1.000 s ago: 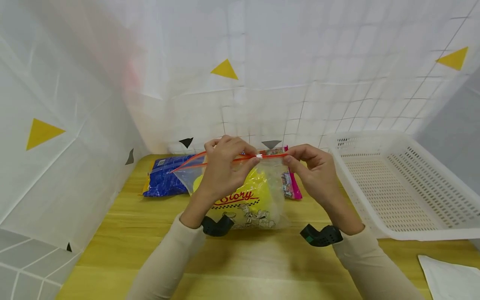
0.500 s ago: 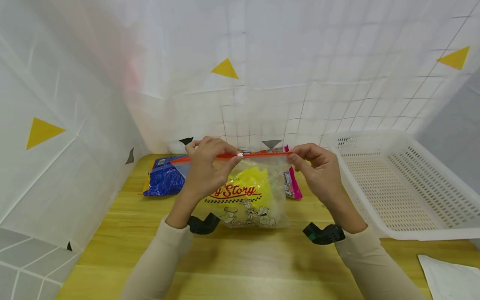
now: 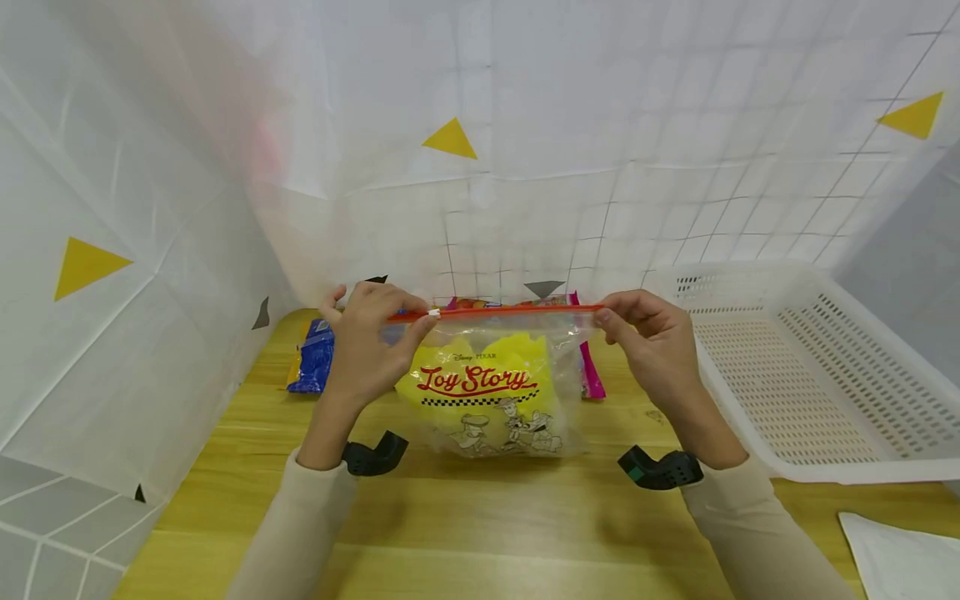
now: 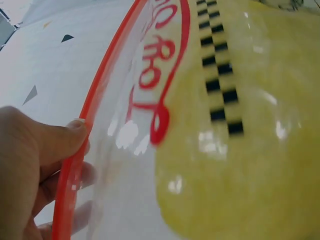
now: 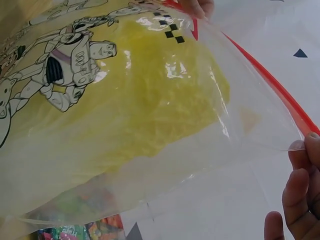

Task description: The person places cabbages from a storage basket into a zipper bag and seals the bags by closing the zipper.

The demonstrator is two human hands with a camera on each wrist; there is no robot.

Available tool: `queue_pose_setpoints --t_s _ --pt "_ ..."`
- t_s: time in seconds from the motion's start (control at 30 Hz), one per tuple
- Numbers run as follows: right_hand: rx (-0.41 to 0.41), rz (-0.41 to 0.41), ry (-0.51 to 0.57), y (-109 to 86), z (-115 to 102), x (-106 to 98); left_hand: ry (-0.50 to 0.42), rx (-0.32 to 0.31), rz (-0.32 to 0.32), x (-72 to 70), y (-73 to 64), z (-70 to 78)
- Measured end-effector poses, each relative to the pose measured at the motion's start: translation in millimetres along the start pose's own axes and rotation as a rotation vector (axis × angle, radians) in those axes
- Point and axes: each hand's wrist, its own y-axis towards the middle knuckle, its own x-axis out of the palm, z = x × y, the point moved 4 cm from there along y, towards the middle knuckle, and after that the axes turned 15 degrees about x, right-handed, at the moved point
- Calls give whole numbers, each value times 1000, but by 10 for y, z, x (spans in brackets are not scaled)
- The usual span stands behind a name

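A clear zip bag [image 3: 491, 417] with red "Toy Story" print stands in the middle of the table, something yellow inside it. Along its top runs a red zip strip [image 3: 517, 312]. Thumb and fingers of my left hand [image 3: 375, 337] pinch the small white slider [image 3: 433, 314] on the strip's left part. At the other end, my right hand [image 3: 651, 346] pinches the bag's top right corner. In the left wrist view the left thumb [image 4: 62, 140] presses against the red strip. The right wrist view shows the right fingertips [image 5: 298, 187] at the corner.
Behind the bag lie a blue packet [image 3: 312, 358] on the left and a pink-edged packet [image 3: 591, 375] on the right. A white perforated basket [image 3: 738, 433] stands at the right. A white flat packet [image 3: 903, 554] lies at the lower right of the wooden table [image 3: 495, 542].
My left hand has moved left along the zip strip with the slider, and the strip's two edges behind it have come together. My right hand has shifted slightly right, still at the corner.
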Motion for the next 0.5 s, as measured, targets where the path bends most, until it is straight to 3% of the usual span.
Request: queue_pose_setpoints --t_s 0.5 --pt "0 3 77 -3 123 -159 15 -47 35 -267 -190 -224"
